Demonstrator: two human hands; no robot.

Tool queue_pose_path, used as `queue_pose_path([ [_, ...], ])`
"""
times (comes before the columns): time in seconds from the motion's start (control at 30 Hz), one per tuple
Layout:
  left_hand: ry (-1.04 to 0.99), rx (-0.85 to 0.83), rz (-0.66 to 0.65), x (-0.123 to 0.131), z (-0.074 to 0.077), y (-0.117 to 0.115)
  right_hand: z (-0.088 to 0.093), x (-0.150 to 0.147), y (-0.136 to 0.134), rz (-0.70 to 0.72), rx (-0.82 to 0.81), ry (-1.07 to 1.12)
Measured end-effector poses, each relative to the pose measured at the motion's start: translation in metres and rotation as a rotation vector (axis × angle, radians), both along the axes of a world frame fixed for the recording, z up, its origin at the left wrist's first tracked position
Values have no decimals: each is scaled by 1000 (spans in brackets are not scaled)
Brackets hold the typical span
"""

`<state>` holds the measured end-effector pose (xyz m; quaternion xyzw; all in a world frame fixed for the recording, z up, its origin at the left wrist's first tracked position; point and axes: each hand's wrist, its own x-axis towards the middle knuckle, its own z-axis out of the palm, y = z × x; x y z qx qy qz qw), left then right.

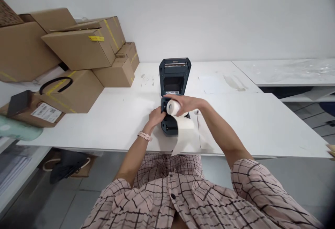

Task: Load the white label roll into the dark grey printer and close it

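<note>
A dark label printer [169,130] stands on the white table with its lid [175,77] swung up toward the wall. My right hand [187,104] is closed around a white label roll [172,107] just over the printer's open body. From the roll a loose strip of label paper [183,134] hangs down over the front of the printer, curling toward the table edge. At the printer's left side, my left hand [156,116] grips the body close to the roll's end; its fingertips are partly hidden.
Cardboard boxes [81,49] are piled along the left of the table [243,124]. A black curved band [56,79] lies on one box. A mint-green roll [18,128] sits at the left edge. Under the table on the left is a dark bag [66,168].
</note>
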<state>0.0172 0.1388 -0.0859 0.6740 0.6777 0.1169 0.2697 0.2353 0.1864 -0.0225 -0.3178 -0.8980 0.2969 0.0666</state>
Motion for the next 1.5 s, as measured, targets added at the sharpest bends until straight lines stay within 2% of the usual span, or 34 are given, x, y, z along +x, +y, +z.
queue_pose_path([
  [0.1, -37, 26, 20, -1, -4, -1, 18, 53, -11, -5, -20, 308],
  [0.2, -77, 34, 34, -1, -6, -2, 13, 95, -9, -208, 0, 487],
  [0.33, -104, 26, 59, 0, -7, -3, -29, 111, 21, -502, 73, 598],
  [0.5, -117, 43, 72, 0, -8, -2, -88, 87, 58, -627, 60, 604],
  [0.57, -123, 42, 80, 0, -9, -1, -102, 78, 63, -676, 24, 583],
  [0.67, -145, 40, 85, -1, -11, -1, -112, 81, 59, -719, -46, 560],
  [0.83, -187, 54, 80, -2, -13, -1, -109, 123, 17, -708, -200, 557],
  [0.97, -194, 64, 87, -1, -14, -1, -110, 133, -31, -651, -134, 234],
  [1.03, -206, 63, 90, -1, -15, -2, -106, 131, -52, -659, -109, 162],
  [1.13, -256, 59, 97, -1, -18, -2, -84, 136, -78, -622, -137, 190],
  [1.23, -320, 60, 108, -2, -22, -3, -45, 137, -90, -480, -176, 456],
  [1.3, -340, 61, 109, -2, -24, -2, -23, 119, -84, -344, -154, 629],
  [1.37, -344, 66, 111, -3, -27, -2, -11, 84, -68, -221, -94, 623],
  [1.43, -356, 72, 113, -3, -29, -1, -11, 40, -47, -161, -8, 456],
  [1.5, -381, 71, 117, -3, -31, -1, -21, 2, -27, -172, 103, 211],
])
